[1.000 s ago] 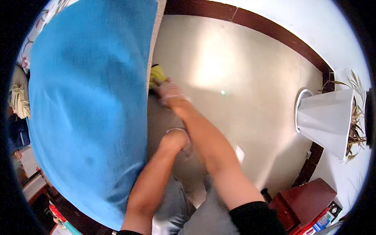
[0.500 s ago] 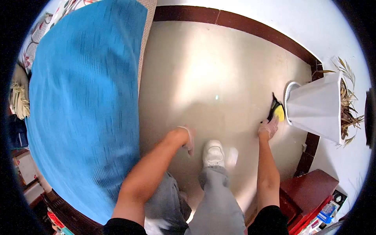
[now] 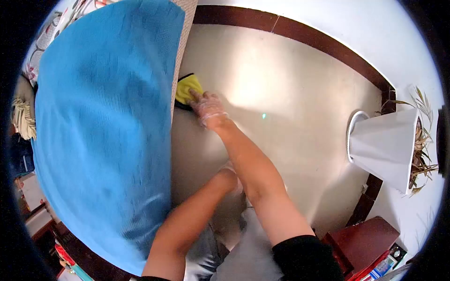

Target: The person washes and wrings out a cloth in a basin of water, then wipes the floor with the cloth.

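Note:
A yellow cloth with a dark edge (image 3: 188, 89) lies on the pale floor (image 3: 290, 131) beside the blue-covered bed (image 3: 108, 122). My right hand (image 3: 208, 107), in a clear glove, presses on the cloth with its fingers over the near right part. My left hand (image 3: 233, 175), also gloved, is lower down, close to my legs, and my right forearm partly covers it. Its fingers are mostly hidden, so what it holds, if anything, does not show.
At the right, a white planter (image 3: 382, 145) with a dry plant stands by the wall. A dark red box (image 3: 368, 241) is at the lower right. Dark brown skirting (image 3: 323, 40) runs along the wall.
My right hand and the cloth have swept from beside the planter leftward to the bed's edge. My left hand has shifted slightly right and is now partly behind my right arm.

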Demonstrator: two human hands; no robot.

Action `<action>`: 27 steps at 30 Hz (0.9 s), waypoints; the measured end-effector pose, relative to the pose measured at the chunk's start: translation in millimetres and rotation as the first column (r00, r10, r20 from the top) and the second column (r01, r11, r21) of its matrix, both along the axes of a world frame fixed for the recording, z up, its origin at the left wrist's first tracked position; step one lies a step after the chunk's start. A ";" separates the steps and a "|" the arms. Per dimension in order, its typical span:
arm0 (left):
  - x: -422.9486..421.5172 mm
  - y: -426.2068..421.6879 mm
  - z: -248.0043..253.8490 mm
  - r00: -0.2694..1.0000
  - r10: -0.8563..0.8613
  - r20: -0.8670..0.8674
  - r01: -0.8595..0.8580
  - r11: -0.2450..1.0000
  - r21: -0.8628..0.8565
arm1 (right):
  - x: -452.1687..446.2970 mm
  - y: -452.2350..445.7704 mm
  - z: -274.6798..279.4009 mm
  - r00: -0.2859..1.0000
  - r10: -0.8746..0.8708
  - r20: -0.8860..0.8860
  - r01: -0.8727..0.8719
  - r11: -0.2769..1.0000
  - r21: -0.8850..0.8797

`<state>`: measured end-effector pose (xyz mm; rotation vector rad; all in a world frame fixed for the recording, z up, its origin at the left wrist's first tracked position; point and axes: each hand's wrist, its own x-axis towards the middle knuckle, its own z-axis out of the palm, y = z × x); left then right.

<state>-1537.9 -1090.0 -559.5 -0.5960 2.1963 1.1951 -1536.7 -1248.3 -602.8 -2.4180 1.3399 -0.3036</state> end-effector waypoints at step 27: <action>19.1 -32.2 189.2 0.923 0.216 0.318 -0.107 0.938 -0.329 | 53.6 152.7 40.0 0.993 -0.066 -0.094 0.086 0.972 0.221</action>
